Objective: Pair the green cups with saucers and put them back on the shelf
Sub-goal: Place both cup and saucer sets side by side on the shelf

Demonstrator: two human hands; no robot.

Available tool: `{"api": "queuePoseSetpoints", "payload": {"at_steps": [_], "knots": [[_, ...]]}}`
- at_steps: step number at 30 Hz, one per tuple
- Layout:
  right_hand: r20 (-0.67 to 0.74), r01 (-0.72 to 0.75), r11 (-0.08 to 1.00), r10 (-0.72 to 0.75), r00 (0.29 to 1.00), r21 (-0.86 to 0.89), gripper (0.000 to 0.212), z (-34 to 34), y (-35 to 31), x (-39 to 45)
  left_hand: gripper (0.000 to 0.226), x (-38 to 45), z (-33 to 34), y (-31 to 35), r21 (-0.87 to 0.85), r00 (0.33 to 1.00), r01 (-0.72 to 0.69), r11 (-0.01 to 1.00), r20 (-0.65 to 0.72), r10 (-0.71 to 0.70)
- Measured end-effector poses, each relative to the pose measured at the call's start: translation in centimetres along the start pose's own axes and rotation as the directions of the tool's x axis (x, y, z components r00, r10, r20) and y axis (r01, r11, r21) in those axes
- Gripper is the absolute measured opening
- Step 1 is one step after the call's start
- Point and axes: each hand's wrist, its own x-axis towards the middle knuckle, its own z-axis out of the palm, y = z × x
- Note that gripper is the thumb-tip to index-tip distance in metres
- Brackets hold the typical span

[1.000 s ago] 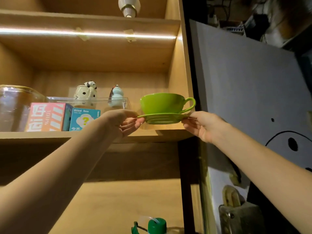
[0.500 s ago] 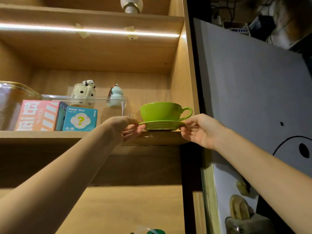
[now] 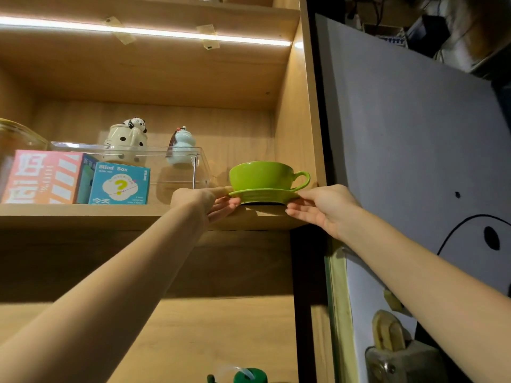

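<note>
A green cup (image 3: 261,175) stands upright on a green saucer (image 3: 264,195), handle pointing right. The saucer rests on the wooden shelf (image 3: 138,215) at its right end, close to the cabinet's side wall. My left hand (image 3: 206,200) grips the saucer's left rim between thumb and fingers. My right hand (image 3: 320,207) touches the saucer's right rim, its fingers stretched out under the edge.
Left of the cup stand a clear plastic box (image 3: 177,167), a blue "Blind Box" carton (image 3: 119,184) and a pink carton (image 3: 41,176). Two small figurines (image 3: 127,139) stand behind. A green-capped bottle (image 3: 249,376) sits on the shelf below. A white board (image 3: 414,147) is at right.
The cup and saucer went from held above the shelf edge down onto the shelf and further in. Both hands followed, and my right hand's fingers have loosened.
</note>
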Motion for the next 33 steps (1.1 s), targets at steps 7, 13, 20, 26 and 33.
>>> {"api": "queuePoseSetpoints", "payload": {"at_steps": [7, 13, 20, 26, 33], "knots": [[-0.022, 0.083, 0.991, -0.086, 0.996, -0.104, 0.027, -0.5, 0.6, -0.5, 0.025, -0.7, 0.2, -1.7, 0.197, 0.937, -0.319, 0.927, -0.078, 0.340], [0.269, 0.611, 0.465, -0.609, 0.746, -0.641, 0.045, -2.0, 4.3, -3.2, 0.055, -2.0, -0.5, -5.8, 0.772, 0.578, -0.603, 0.200, 0.250, 0.776], [0.416, 0.580, 0.294, -0.466, 0.781, -0.760, 0.061, -1.9, 6.2, -3.0, 0.090, -0.4, -0.8, -7.6, 0.831, 0.588, -0.556, 0.006, 0.389, 0.709], [0.398, 0.513, 0.247, -0.394, 0.828, -0.822, 0.062, -1.9, 6.2, -1.9, 0.095, -0.2, -0.4, -7.5, 0.843, 0.608, -0.531, -0.087, 0.451, 0.653], [0.379, 0.474, 0.176, -0.396, 0.837, -0.863, 0.063, -1.8, 6.2, -1.7, 0.085, 0.1, -0.8, -7.0, 0.851, 0.606, -0.494, -0.178, 0.483, 0.632]]}}
